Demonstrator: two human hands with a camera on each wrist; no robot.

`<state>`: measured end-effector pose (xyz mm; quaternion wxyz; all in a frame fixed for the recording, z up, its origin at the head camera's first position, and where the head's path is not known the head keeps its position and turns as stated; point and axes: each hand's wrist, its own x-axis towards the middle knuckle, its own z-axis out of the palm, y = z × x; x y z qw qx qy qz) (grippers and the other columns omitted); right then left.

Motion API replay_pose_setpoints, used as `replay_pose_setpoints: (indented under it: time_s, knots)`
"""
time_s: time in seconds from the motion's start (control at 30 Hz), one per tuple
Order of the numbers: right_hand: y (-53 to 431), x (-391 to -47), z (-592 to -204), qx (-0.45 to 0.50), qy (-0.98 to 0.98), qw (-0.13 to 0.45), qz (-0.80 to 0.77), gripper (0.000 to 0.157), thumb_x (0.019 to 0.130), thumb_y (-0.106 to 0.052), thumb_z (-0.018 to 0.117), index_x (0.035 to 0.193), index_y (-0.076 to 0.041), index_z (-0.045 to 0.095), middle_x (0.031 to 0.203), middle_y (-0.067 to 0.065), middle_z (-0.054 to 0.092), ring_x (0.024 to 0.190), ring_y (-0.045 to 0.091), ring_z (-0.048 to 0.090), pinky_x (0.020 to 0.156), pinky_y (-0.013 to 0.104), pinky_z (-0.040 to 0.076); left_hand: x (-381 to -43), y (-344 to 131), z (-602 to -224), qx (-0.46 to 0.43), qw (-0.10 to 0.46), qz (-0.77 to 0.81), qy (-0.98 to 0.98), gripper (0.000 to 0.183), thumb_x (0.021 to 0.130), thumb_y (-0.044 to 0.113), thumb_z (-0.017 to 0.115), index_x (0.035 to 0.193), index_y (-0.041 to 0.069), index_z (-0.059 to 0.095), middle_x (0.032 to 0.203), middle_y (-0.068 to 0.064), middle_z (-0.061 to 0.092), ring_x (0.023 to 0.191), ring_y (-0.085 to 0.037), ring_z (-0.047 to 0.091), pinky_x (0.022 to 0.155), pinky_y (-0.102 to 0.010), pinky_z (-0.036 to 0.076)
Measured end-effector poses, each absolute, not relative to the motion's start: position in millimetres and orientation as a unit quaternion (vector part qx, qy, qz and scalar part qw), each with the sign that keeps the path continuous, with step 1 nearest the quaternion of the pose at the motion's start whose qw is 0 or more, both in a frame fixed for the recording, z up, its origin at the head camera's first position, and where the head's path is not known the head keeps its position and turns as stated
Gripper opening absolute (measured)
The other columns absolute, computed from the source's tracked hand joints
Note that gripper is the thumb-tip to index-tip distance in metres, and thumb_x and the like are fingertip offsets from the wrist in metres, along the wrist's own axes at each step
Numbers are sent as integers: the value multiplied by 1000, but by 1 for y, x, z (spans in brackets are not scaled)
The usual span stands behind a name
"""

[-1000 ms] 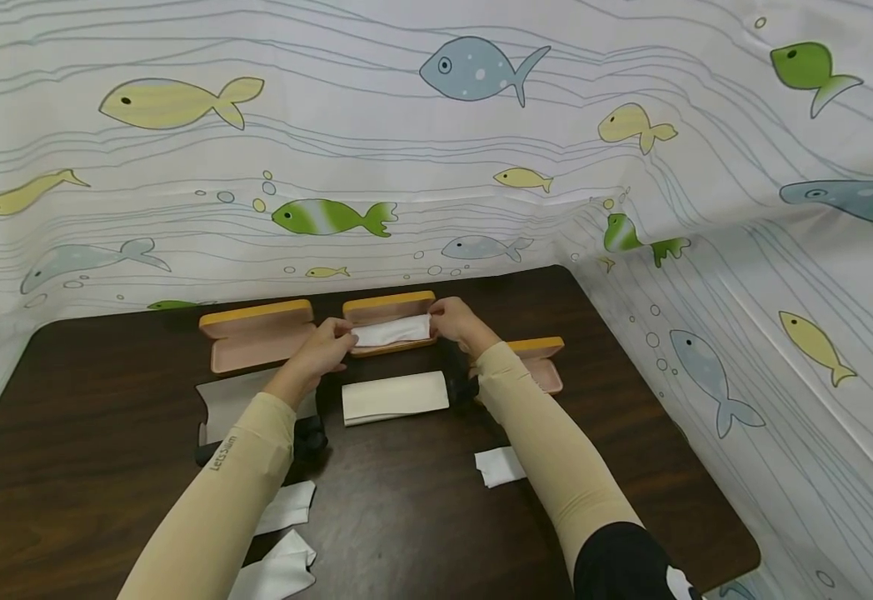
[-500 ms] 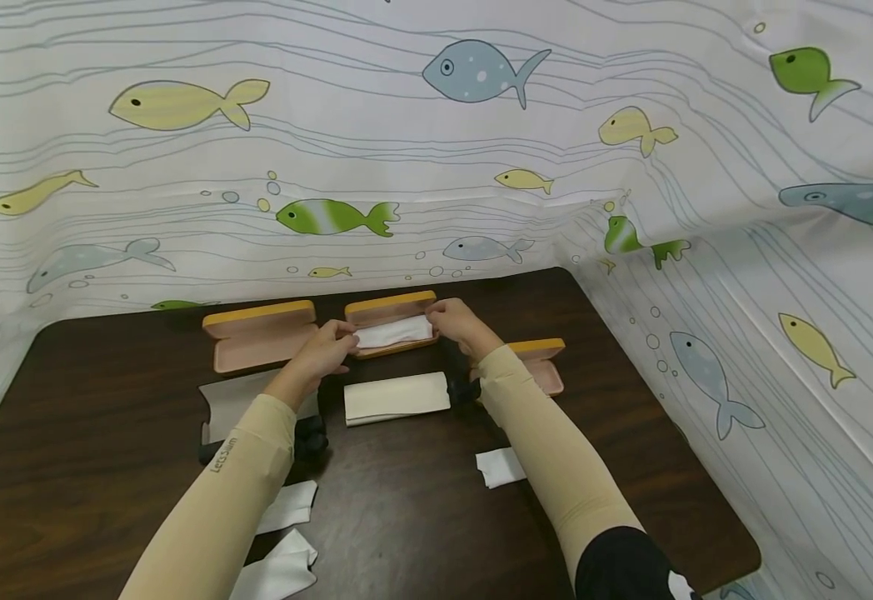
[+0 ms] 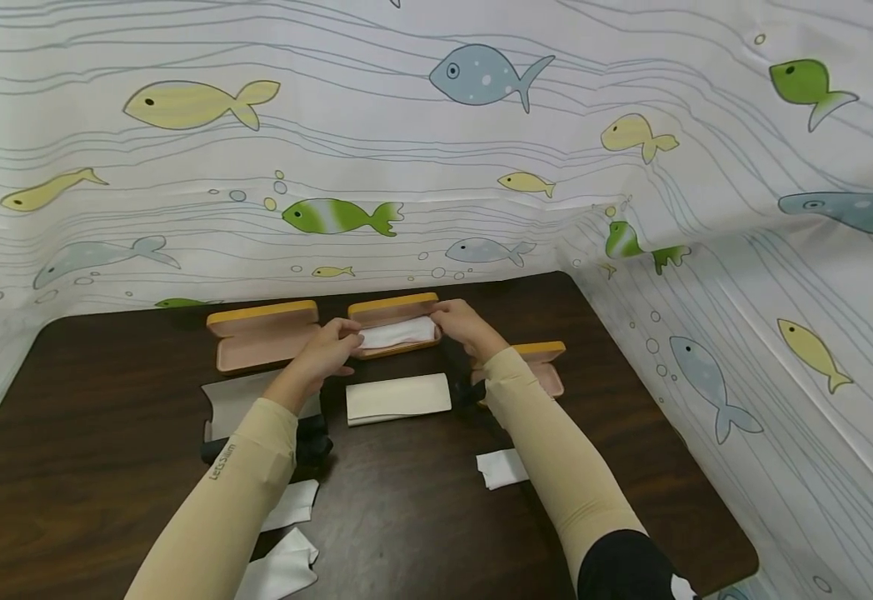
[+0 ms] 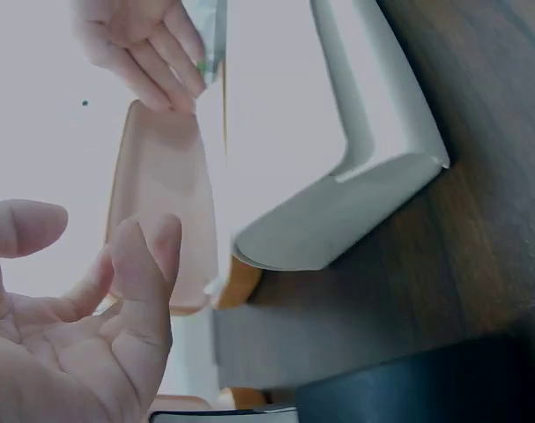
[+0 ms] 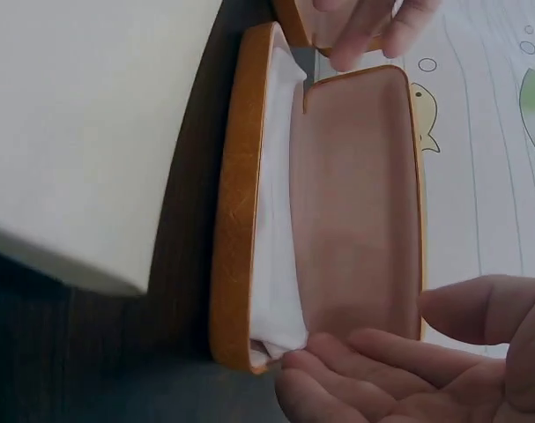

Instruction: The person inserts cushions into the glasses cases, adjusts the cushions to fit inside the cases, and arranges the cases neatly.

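In the head view, a folded white cloth [image 3: 397,332] lies along the base of an open glasses case [image 3: 393,302], orange outside and pink inside. My left hand [image 3: 324,350] is at the left end of the case, fingers loosely bent and thumb apart. At the other end, my right hand [image 3: 470,327] touches the cloth's corner with its fingertips. The right wrist view shows that hand [image 5: 408,361] with relaxed fingers against the cloth [image 5: 278,220], thumb held away. In the left wrist view my left hand [image 4: 91,326] has nothing between its fingers.
Another open orange case [image 3: 264,337] stands left, and a third [image 3: 545,367] sits partly behind my right arm. A cream folded piece [image 3: 397,398] lies in front; a grey flap with black edging [image 3: 237,404] is under my left arm. White cloths [image 3: 290,504] [image 3: 502,468] lie nearer.
The head view has shifted slightly. Both hands stay at the ends of the case, and the cloth lies in it as before.
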<state>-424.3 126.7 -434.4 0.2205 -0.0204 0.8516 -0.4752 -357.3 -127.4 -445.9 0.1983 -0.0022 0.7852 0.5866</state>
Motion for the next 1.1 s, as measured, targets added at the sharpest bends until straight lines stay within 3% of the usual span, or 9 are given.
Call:
replay_pose_setpoints:
  time_s: [0.37, 0.47, 0.53, 0.6, 0.67, 0.73, 0.83, 0.93, 1.1]
  knots:
    - [127, -422, -441, -54, 868, 212, -446, 45, 108, -22, 44, 147, -1, 50, 137, 18, 56, 133, 30, 47, 114, 48, 38, -351, -135, -434, 14, 174, 576, 798, 50, 110, 25, 40, 153, 0, 30, 155, -23, 32, 136, -41, 44, 106, -53, 45]
    - [127, -422, -437, -78, 891, 185, -408, 40, 109, -19, 42, 135, 4, 59, 98, 16, 61, 88, 23, 57, 81, 36, 50, -353, -142, -425, 22, 135, 540, 831, 50, 110, 25, 41, 153, 1, 32, 158, -24, 31, 139, -44, 38, 110, -58, 40]
    - [127, -423, -431, -92, 914, 156, -363, 37, 108, -18, 42, 124, 6, 64, 79, 9, 55, 63, 17, 45, 60, 29, 41, -356, -145, -418, 32, 104, 505, 856, 50, 110, 26, 41, 153, 2, 34, 156, -26, 33, 138, -46, 39, 110, -60, 38]
    - [127, -422, -424, -89, 937, 126, -312, 35, 108, -17, 41, 113, 6, 67, 65, 6, 44, 50, 16, 30, 50, 29, 30, -361, -147, -412, 46, 81, 478, 874, 50, 109, 25, 41, 153, 1, 35, 154, -27, 35, 138, -46, 38, 109, -62, 37]
    - [127, -422, -416, -77, 958, 96, -260, 35, 109, -18, 41, 97, 3, 66, 61, 3, 42, 47, 13, 32, 47, 26, 30, -366, -148, -407, 66, 63, 455, 886, 51, 109, 24, 42, 153, -1, 35, 154, -28, 34, 138, -46, 39, 109, -61, 38]
    - [126, -420, -409, -66, 968, 73, -230, 32, 109, -20, 42, 100, -2, 66, 69, 5, 53, 54, 16, 46, 51, 28, 39, -373, -150, -406, 87, 52, 434, 895, 51, 108, 21, 42, 153, -2, 35, 157, -28, 31, 141, -46, 35, 112, -61, 34]
    - [123, -422, -403, -71, 975, 54, -205, 39, 111, -31, 41, 127, -4, 63, 113, 12, 69, 97, 26, 67, 79, 38, 56, -381, -151, -405, 115, 42, 408, 905, 53, 108, 19, 43, 154, -5, 33, 160, -28, 27, 146, -46, 27, 117, -61, 26]
    - [119, -427, -403, -96, 973, 46, -204, 61, 111, -42, 38, 159, -5, 31, 159, 15, 39, 145, 34, 39, 115, 50, 37, -388, -150, -406, 132, 45, 382, 913, 55, 108, 18, 43, 156, -5, 28, 162, -27, 23, 150, -45, 19, 120, -60, 19]
    - [114, -435, -412, -169, 961, 93, -196, 71, 109, -49, 34, 162, -4, 20, 168, 15, 18, 154, 29, 18, 124, 44, 18, -393, -140, -410, 151, 71, 361, 917, 58, 108, 17, 42, 158, -5, 21, 164, -27, 16, 151, -45, 15, 121, -59, 16]
